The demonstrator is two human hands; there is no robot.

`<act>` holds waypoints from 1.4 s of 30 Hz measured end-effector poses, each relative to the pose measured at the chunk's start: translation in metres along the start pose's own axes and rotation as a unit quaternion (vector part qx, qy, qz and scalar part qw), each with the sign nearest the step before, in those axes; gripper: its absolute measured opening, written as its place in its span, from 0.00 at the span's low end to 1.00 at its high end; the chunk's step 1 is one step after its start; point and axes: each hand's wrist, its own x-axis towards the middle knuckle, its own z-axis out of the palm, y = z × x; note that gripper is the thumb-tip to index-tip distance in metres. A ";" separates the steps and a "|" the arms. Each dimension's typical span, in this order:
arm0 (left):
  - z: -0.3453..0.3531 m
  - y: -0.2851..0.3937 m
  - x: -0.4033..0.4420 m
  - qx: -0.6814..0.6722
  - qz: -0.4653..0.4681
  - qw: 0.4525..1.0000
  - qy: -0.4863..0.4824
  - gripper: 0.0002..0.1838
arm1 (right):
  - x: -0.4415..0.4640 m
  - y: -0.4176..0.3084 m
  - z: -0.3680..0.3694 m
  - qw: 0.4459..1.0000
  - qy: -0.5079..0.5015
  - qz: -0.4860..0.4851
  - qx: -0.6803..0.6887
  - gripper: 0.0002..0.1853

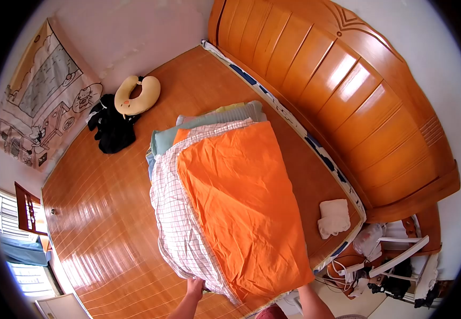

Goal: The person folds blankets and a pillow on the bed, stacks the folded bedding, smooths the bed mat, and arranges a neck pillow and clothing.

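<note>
A folded quilt (241,207), bright orange on top with a white checked side (180,212) showing along its left, lies over a stack of bedding on the bed. At its near left edge, my left hand (195,287) is closed on the checked cloth, fingers partly covered. My right hand (306,293) is at the near right corner of the orange cloth, its fingers mostly tucked out of sight under the fabric. Beyond the quilt, a pale green pillow or folded cloth (162,139) and a grey folded piece (246,112) stick out from the stack.
The bed's shiny brown mat (103,228) surrounds the stack. A beige neck pillow (148,95) and black clothing (114,130) lie at the far left. A white folded cloth (334,217) rests on the right. The wooden headboard (326,90) rises there; cables (342,268) hang below.
</note>
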 end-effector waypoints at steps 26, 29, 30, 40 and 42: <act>0.180 0.097 0.073 0.812 0.329 0.439 -0.199 0.51 | 0.090 0.007 0.110 0.456 -0.124 -0.228 -0.851 0.37; 0.153 0.048 0.031 0.822 0.278 0.449 -0.215 0.51 | 0.088 0.001 0.108 0.443 -0.139 -0.230 -0.856 0.38; 0.135 0.025 0.028 0.792 0.282 0.487 -0.237 0.49 | 0.088 0.000 0.108 0.432 -0.141 -0.226 -0.861 0.38; 0.013 -0.066 -0.027 0.662 0.193 0.684 -0.238 0.41 | 0.056 0.025 0.076 0.432 -0.129 -0.160 -0.878 0.35; -0.018 -0.066 -0.028 0.622 0.213 0.719 -0.223 0.41 | 0.034 0.046 0.069 0.413 -0.130 -0.155 -0.888 0.34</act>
